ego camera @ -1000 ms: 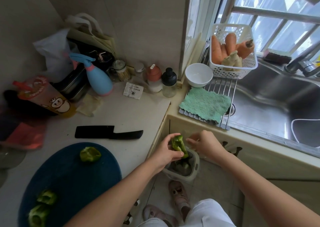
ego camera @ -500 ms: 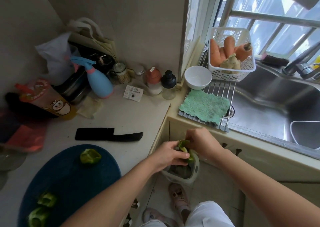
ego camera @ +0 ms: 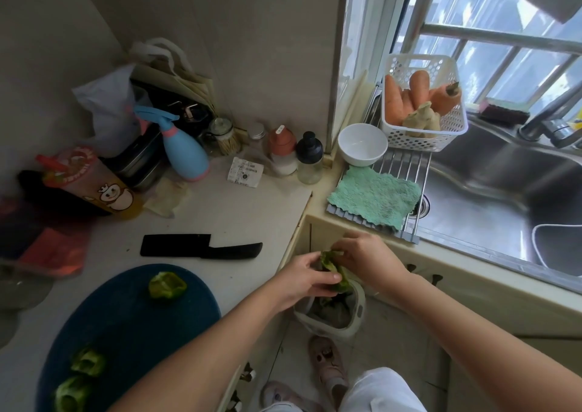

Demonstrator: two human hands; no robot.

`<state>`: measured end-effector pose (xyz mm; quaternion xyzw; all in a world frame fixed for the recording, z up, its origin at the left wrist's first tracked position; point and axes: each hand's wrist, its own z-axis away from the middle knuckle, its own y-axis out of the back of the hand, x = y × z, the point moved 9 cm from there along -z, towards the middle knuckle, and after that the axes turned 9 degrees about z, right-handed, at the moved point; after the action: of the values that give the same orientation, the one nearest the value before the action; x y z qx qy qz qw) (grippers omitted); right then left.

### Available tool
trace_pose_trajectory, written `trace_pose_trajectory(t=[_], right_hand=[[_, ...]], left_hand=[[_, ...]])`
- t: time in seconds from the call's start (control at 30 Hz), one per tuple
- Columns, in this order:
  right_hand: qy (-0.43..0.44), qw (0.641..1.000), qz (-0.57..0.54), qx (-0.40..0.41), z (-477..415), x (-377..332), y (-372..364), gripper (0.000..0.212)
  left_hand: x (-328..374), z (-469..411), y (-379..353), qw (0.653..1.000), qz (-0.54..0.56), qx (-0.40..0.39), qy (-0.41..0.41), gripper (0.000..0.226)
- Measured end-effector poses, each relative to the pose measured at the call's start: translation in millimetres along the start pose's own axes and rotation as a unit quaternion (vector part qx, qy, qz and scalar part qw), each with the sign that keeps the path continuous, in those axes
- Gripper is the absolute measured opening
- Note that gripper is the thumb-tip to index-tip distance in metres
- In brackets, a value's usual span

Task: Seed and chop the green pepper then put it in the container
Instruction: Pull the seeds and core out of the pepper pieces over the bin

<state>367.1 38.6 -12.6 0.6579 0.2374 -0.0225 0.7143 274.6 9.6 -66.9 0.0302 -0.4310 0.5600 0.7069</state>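
My left hand [ego camera: 304,277] grips a green pepper piece [ego camera: 332,270] over a small bin [ego camera: 356,320] on the floor. My right hand [ego camera: 367,259] pinches the top of the same piece; what its fingertips hold is hidden. Another pepper piece [ego camera: 167,285] lies on the dark blue cutting board [ego camera: 132,326], and two more pepper pieces [ego camera: 80,377] sit at the board's near left. A black knife [ego camera: 201,247] lies on the counter behind the board. A white bowl [ego camera: 362,144] stands by the sink.
Bottles, a blue spray bottle [ego camera: 184,150], a drink cup [ego camera: 91,181] and bags crowd the counter's back. A green cloth [ego camera: 374,197] lies on a rack over the sink [ego camera: 504,197]. A white basket [ego camera: 422,103] holds carrots. My feet are beside the bin.
My right hand has closed in from beside the pepper piece onto its top. Both hands now work the piece together over the bin.
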Motion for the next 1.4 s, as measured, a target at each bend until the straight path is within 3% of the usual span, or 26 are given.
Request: trace_pose_trajectory(t=[0.17,0.37,0.5,0.63,0.8,0.93,1.07,1.23,1.4], right_hand=[[0.061,0.998,-0.002,0.021,1,-6,7,0.014],[0.043,0.996,-0.064,0.039,7,0,17,0.011],[-0.008,0.995,-0.093,0.036,10,7,16,0.012],[-0.141,0.977,-0.161,0.024,16,31,11,0.012],[-0.201,0.967,-0.157,-0.010,25,39,5,0.017],[-0.275,0.927,-0.234,-0.098,30,44,-19,0.041],[-0.353,0.848,-0.352,-0.183,40,39,-41,0.026],[-0.392,0.843,-0.317,-0.188,41,44,-42,0.007],[-0.416,0.828,-0.314,-0.206,42,45,-44,0.007]], left_hand=[[1,-1,1,1.000,-0.017,0.011,0.000,0.052],[-1,-1,1,0.999,-0.045,-0.009,0.012,0.069],[-8,-1,-1,1.000,-0.010,-0.018,0.019,0.067],[-9,-3,-1,0.998,0.052,-0.016,0.005,0.062],[-3,-7,2,0.997,0.068,0.005,-0.030,0.062],[3,-8,4,0.995,0.055,0.045,-0.067,0.062],[10,-7,3,0.991,0.002,0.079,-0.108,0.064],[13,-4,-6,0.985,-0.086,0.083,-0.125,0.062],[13,-3,-11,0.978,-0.114,0.092,-0.147,0.061]])
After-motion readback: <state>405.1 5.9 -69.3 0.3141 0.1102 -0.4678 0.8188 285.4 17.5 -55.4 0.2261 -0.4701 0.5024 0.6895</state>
